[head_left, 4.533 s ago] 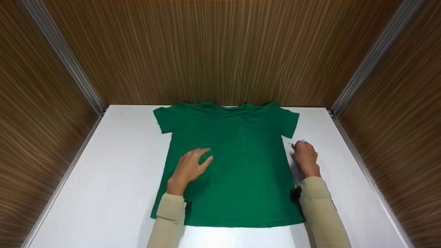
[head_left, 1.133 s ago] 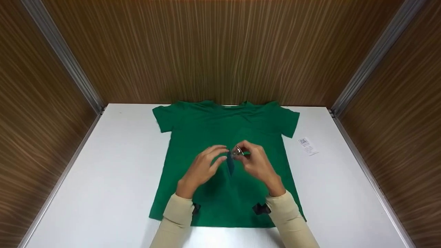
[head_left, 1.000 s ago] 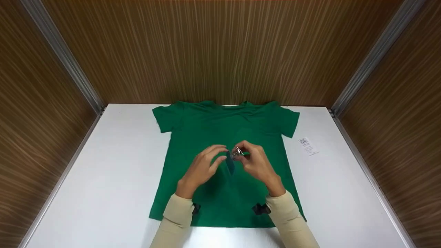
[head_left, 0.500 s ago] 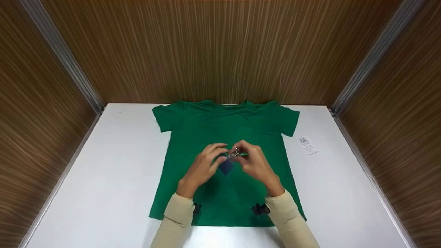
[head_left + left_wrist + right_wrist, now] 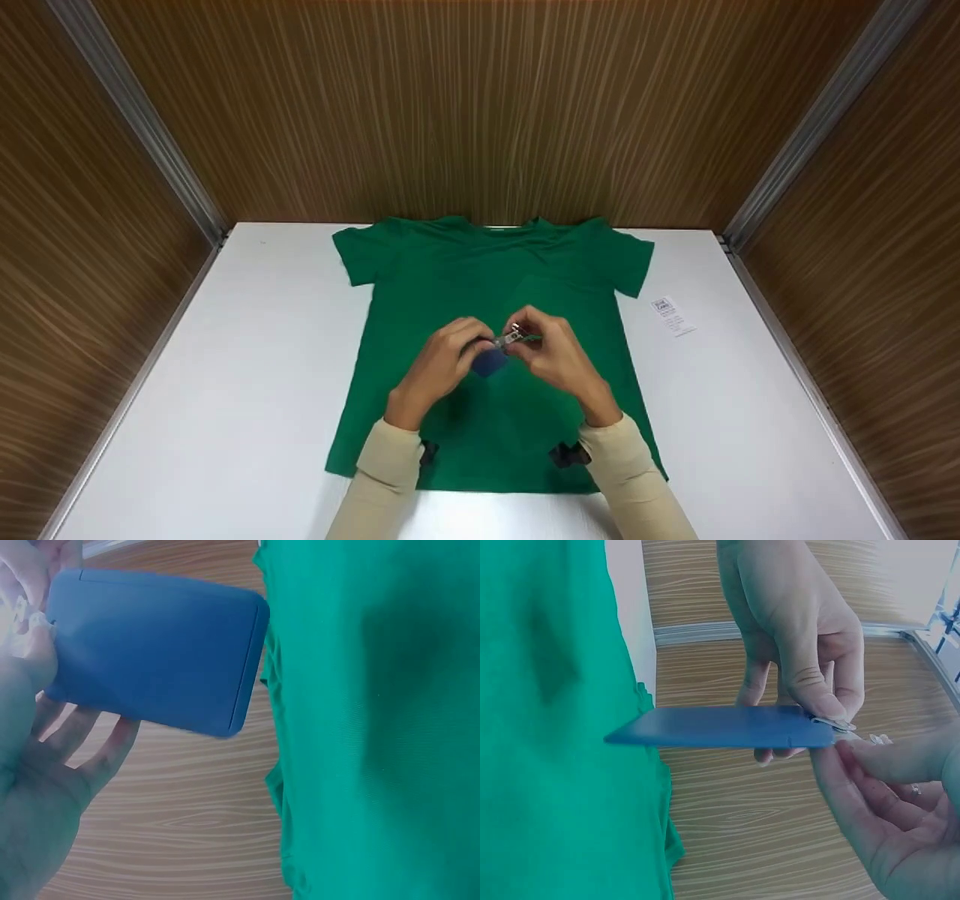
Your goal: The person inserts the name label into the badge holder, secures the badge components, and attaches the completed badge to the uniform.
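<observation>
Card: flat blue plastic card (image 5: 490, 363) with a small metal clip (image 5: 511, 336), held above the middle of the green cotton T-shirt (image 5: 450, 285) spread on the white table (image 5: 247, 360).
Left hand (image 5: 439, 365): fingers curled, pinching the card's clip end.
Right hand (image 5: 551, 351): fingertips closed on the clip.
Advice: steady the card, squeeze the clip fully before moving.
Right edge: small white printed label (image 5: 672, 316).

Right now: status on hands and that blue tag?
Left hand and right hand both pinch the blue tag at its metal clip, above the green T-shirt. Nothing in the way.
</observation>
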Demonstrator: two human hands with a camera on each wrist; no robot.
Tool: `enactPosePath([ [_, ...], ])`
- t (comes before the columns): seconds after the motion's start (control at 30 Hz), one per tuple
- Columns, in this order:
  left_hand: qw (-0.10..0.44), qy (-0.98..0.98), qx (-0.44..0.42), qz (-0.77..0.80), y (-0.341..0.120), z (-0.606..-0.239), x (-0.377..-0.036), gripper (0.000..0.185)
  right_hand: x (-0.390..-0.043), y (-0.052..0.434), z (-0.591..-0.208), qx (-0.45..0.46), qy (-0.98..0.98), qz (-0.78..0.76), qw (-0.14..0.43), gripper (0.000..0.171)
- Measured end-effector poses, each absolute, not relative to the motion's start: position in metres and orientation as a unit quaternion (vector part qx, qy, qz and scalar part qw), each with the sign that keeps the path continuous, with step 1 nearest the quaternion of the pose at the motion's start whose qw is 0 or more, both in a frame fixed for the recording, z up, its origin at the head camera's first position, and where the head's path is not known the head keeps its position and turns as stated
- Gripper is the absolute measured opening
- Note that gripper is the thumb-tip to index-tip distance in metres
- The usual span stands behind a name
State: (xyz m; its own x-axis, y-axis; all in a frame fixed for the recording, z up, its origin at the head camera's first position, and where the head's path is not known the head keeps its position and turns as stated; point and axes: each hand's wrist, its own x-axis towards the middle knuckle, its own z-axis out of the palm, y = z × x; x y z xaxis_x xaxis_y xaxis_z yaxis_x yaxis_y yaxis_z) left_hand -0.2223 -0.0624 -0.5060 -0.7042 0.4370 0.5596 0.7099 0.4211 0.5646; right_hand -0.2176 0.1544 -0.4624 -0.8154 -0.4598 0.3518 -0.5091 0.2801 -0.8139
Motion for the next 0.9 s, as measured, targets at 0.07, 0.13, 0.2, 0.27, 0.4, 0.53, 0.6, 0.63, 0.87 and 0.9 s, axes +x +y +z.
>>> enactPosePath([
  [0.07,0.165,-0.826,-0.349,-0.410,-0.0626,-0.5055,-0.2219,0.017,-0.2175,0.1554,-0.4624,0.304,-0.804,0.510,0.020,0.012],
  [0.13,0.162,-0.827,-0.350,-0.410,-0.0631,-0.5053,-0.2216,0.018,-0.2171,0.1557,-0.4624,0.304,-0.811,0.500,0.017,0.013],
  [0.2,0.156,-0.827,-0.351,-0.410,-0.0637,-0.5052,-0.2213,0.018,-0.2171,0.1560,-0.4629,0.303,-0.816,0.491,0.015,0.013],
  [0.27,0.150,-0.828,-0.351,-0.411,-0.0642,-0.5052,-0.2211,0.019,-0.2172,0.1557,-0.4632,0.302,-0.817,0.491,0.014,0.013],
  [0.4,0.143,-0.827,-0.353,-0.412,-0.0645,-0.5053,-0.2207,0.018,-0.2191,0.1563,-0.4656,0.308,-0.807,0.503,0.023,0.014],
  [0.53,0.147,-0.828,-0.353,-0.410,-0.0642,-0.5046,-0.2209,0.017,-0.2211,0.1583,-0.4665,0.311,-0.804,0.506,0.026,0.015],
  [0.6,0.150,-0.829,-0.352,-0.409,-0.0641,-0.5041,-0.2213,0.017,-0.2218,0.1590,-0.4664,0.313,-0.805,0.504,0.026,0.015],
  [0.63,0.151,-0.829,-0.352,-0.408,-0.0642,-0.5040,-0.2215,0.017,-0.2222,0.1591,-0.4662,0.313,-0.806,0.502,0.025,0.016],
  [0.87,0.145,-0.836,-0.344,-0.402,-0.0645,-0.5038,-0.2216,0.020,-0.2216,0.1592,-0.4651,0.301,-0.822,0.483,-0.006,0.023],
  [0.9,0.141,-0.837,-0.343,-0.402,-0.0646,-0.5038,-0.2214,0.020,-0.2214,0.1594,-0.4650,0.303,-0.824,0.479,-0.009,0.023],
])
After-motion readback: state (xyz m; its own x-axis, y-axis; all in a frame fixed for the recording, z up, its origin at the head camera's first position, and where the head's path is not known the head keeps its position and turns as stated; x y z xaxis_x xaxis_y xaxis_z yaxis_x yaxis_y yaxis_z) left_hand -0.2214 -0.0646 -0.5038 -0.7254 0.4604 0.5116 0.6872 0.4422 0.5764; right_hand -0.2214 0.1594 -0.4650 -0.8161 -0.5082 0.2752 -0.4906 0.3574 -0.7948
